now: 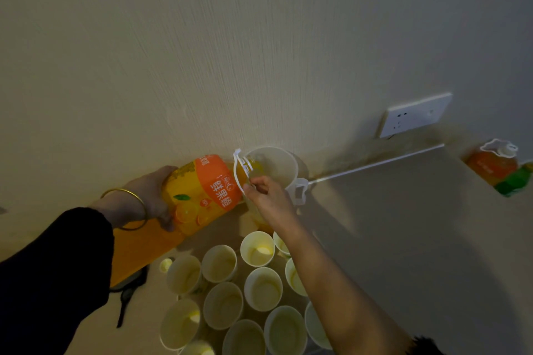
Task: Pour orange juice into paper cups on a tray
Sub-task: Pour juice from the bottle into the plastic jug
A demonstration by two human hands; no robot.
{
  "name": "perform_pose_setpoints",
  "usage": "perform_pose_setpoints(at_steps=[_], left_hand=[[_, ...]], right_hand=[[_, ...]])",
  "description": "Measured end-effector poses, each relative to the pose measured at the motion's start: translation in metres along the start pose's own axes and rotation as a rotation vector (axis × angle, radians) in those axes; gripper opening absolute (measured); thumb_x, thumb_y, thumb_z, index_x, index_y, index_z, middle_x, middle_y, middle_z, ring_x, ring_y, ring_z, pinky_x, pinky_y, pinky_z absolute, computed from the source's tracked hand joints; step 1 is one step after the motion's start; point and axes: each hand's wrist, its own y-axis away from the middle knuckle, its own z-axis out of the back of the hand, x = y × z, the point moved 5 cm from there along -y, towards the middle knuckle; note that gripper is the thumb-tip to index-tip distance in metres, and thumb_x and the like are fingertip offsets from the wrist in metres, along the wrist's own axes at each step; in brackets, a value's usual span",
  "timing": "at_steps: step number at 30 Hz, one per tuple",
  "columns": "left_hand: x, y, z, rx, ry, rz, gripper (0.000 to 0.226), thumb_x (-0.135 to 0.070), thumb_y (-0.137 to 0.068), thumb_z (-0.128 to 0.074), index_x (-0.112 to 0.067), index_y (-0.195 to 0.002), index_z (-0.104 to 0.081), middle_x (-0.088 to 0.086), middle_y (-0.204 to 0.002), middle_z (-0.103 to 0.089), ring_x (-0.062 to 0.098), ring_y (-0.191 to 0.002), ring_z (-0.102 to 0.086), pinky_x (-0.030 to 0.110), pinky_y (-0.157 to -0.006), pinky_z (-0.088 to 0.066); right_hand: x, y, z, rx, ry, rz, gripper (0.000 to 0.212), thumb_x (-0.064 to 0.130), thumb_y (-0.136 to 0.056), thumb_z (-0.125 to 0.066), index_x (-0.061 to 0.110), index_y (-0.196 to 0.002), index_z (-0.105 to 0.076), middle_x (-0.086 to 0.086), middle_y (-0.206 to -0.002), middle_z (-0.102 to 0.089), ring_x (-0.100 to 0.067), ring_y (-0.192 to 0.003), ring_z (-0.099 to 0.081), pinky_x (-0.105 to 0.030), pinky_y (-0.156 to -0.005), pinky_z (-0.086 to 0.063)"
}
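Plainly, the big clear plastic orange juice bottle with the orange label (207,190) is the thing to mind here. It lies tipped almost on its side above the table, its mouth over the rim of a white plastic pitcher (277,167) that stands against the wall. The left hand (153,199) is curled round the bottle's base and bears it from behind. The right hand (268,196) pinches the thin white carrying loop (238,176) at the neck, steering the mouth.

Judging by its bulk and the juice inside, the bottle is heavy, and its load will shift as it tilts. The smooth wall looks slippery and likely gives under a squeeze, so the base and the stiff neck are the sound places to hold. The loop looks too slight to carry the weight alone.

Below, a cluster of white paper cups (263,288) stands open-mouthed and close together, light and easy to knock over. Some seem to hold a little yellow at the bottom, though the dim light leaves that unsure. Whether a tray lies under them I cannot tell. A second orange juice bottle (493,164) stands well apart at the right.
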Motion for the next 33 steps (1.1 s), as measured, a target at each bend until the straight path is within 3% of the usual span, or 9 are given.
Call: perform_pose_setpoints(at_steps=[7,13,18,24,27,33], left_hand=[[-0.001,0.001,0.0,-0.005,-0.003,0.004,0.126,-0.018,-0.024,-0.084,-0.025,-0.139,-0.033,0.01,-0.116,-0.058,0.034,-0.109,-0.053,0.04,-0.089,-0.047],[0.001,0.003,-0.002,-0.021,0.011,0.024,0.114,-0.004,-0.044,-0.09,-0.025,-0.139,-0.031,0.012,-0.119,-0.056,0.037,-0.109,-0.052,0.043,-0.09,-0.047],[-0.001,0.003,-0.002,-0.054,0.053,-0.001,0.114,0.0,-0.044,-0.089,-0.023,-0.14,-0.031,0.013,-0.119,-0.056,0.036,-0.11,-0.052,0.041,-0.089,-0.047],[-0.005,0.004,-0.002,-0.046,0.153,-0.027,0.112,0.003,-0.049,-0.087,-0.024,-0.141,-0.029,0.007,-0.111,-0.051,0.031,-0.1,-0.049,0.037,-0.081,-0.041],[-0.007,0.006,-0.001,-0.049,0.165,-0.047,0.111,0.003,-0.049,-0.086,-0.024,-0.141,-0.029,0.008,-0.114,-0.052,0.035,-0.109,-0.05,0.042,-0.086,-0.044],[-0.009,0.009,0.001,-0.057,0.215,-0.101,0.111,0.006,-0.045,-0.085,-0.023,-0.139,-0.033,0.004,-0.104,-0.052,0.027,-0.097,-0.048,0.035,-0.079,-0.043]], right_hand=[[0.001,0.001,0.0,0.008,-0.009,0.005,0.036,0.033,-0.094,-0.056,0.015,-0.126,-0.056,-0.003,-0.124,-0.061,-0.016,-0.114,-0.055,-0.024,-0.086,-0.038],[0.001,0.0,-0.002,0.011,-0.022,-0.009,0.037,0.033,-0.094,-0.056,0.015,-0.126,-0.056,-0.002,-0.124,-0.061,-0.016,-0.114,-0.055,-0.025,-0.089,-0.039],[0.008,0.0,-0.002,0.055,-0.102,-0.024,0.034,0.027,-0.096,-0.054,0.014,-0.127,-0.052,0.005,-0.112,-0.057,-0.009,-0.106,-0.052,-0.023,-0.086,-0.038],[0.017,-0.003,0.003,0.042,-0.138,-0.015,0.014,0.025,-0.094,-0.054,0.024,-0.109,-0.052,0.007,-0.1,-0.06,-0.014,-0.101,-0.058,-0.035,-0.093,-0.047],[0.022,-0.003,0.005,0.009,-0.092,-0.027,0.009,0.025,-0.094,-0.053,0.027,-0.102,-0.05,0.007,-0.096,-0.059,-0.015,-0.099,-0.058,-0.035,-0.092,-0.047],[0.033,0.0,0.014,-0.063,-0.095,-0.054,0.012,0.025,-0.096,-0.051,0.021,-0.106,-0.057,0.014,-0.08,-0.053,-0.006,-0.081,-0.053,-0.025,-0.072,-0.044]])
